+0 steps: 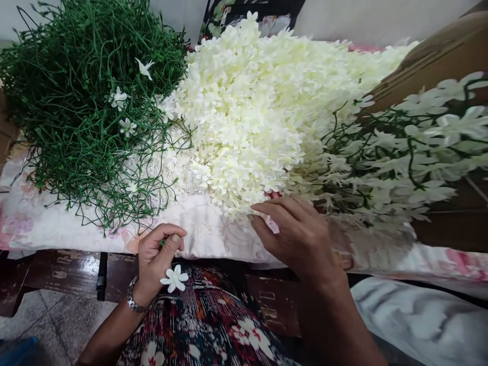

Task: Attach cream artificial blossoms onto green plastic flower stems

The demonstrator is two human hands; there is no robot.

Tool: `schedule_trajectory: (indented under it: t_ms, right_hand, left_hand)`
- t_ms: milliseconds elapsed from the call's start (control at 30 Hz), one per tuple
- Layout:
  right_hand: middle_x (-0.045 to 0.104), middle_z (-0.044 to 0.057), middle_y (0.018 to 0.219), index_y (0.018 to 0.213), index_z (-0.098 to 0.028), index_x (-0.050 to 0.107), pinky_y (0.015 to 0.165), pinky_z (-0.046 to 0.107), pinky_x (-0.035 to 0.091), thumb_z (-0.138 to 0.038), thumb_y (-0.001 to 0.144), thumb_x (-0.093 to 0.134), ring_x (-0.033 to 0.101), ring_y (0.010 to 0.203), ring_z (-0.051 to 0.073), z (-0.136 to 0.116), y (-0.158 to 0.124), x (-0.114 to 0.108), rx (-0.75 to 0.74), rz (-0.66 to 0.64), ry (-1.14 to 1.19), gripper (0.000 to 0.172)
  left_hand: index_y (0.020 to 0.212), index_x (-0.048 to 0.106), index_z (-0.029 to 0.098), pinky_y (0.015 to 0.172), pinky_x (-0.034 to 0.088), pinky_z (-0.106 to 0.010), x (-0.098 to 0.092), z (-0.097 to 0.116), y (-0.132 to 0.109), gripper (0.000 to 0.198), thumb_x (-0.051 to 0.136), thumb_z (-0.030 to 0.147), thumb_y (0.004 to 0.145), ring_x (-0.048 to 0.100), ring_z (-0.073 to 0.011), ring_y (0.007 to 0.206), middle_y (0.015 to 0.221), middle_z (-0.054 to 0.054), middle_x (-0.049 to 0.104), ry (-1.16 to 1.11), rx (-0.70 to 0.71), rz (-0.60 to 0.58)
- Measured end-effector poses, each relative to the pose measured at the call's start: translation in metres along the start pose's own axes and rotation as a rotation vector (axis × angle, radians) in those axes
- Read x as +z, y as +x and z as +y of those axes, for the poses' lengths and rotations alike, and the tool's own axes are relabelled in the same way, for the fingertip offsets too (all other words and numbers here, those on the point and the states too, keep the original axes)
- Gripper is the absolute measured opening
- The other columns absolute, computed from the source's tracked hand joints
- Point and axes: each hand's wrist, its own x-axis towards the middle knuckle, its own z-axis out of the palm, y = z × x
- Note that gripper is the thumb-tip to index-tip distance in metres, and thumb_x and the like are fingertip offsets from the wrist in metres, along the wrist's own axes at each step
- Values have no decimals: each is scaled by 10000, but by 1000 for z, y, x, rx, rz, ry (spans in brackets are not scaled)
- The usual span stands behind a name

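My left hand (pixel 160 251) is closed in a pinch around a green artificial flower stem (pixel 162 243), of which only a small bit shows between the fingers. A white artificial flower (pixel 174 278) hangs just below this hand; where it joins the stem is hidden. My right hand (pixel 293 229) hovers at the front edge of a large heap of cream-white artificial petals (pixel 244 112). Its thumb and forefinger are stretched out with a gap between them, and I see nothing held there.
A tangled pile of green stems (pixel 91 91) lies at the left, with a few white flowers on it. At the right, assembled white flowers on green stems (pixel 400 152) lean by a cardboard box (pixel 442 61). A floral cloth (pixel 206 229) covers the work surface.
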Motion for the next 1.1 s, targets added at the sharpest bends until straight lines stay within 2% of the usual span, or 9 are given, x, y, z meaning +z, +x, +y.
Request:
schedule_trajectory:
  t_ms: [100,167,300,467,633,800,933,1100]
  right_hand:
    - [566,47,731,819,-187,554,710,322,419,-221,740,522,523,767,191,2,0,5,-18,-75,-146,92]
    - [561,34,696,774,-191,551,712,306,414,-203,747,511,518,737,179,4,-2,9,-15,-58,-178,50]
    - [561,34,682,733,-189,537,718,287,414,-170,750,498,518,732,169,7,-5,11,32,-20,-133,47]
    - [564,46,749,807,-192,543,711,299,407,-187,749,490,518,795,182,8,-5,9,61,-50,-49,78]
    - [551,32,714,754,-193,553,678,280,407,-175,754,486,516,736,160,8,-2,11,70,-53,-39,69]
    - [553,35,720,779,-189,569,669,278,414,-182,751,494,518,731,160,9,-3,11,65,-76,-37,80]
    - [557,28,712,779,-201,574,688,282,432,-157,732,521,531,740,159,8,-5,8,84,8,25,83]
    - [562,30,751,821,-211,577,705,279,457,-126,708,549,554,761,148,1,-3,1,188,111,246,143]
  left_hand:
    - [780,599,162,391,300,-176,0,0,1,147,499,270,783,412,-56,432,568,11,513,22,5,-29]
    - [774,601,161,394,306,-176,1,0,1,150,498,270,783,421,-58,438,565,10,516,36,17,-55]
    - [772,600,168,408,322,-175,3,1,1,132,497,249,787,453,-66,466,558,12,511,49,22,-57]
    - [768,595,169,396,321,-176,5,1,2,130,488,240,789,462,-74,470,556,13,508,72,25,-66]
    - [769,599,169,397,319,-169,7,1,3,122,490,221,788,462,-68,472,552,15,509,77,27,-75]
    - [767,598,170,408,319,-170,8,1,3,120,491,222,788,457,-66,478,555,16,507,81,34,-70]
    - [775,600,171,452,342,-176,8,-1,3,117,492,214,790,472,-73,517,561,15,505,96,47,-77]
    - [797,597,166,498,357,-184,10,-2,5,107,492,183,789,467,-72,535,574,15,515,119,126,-61]
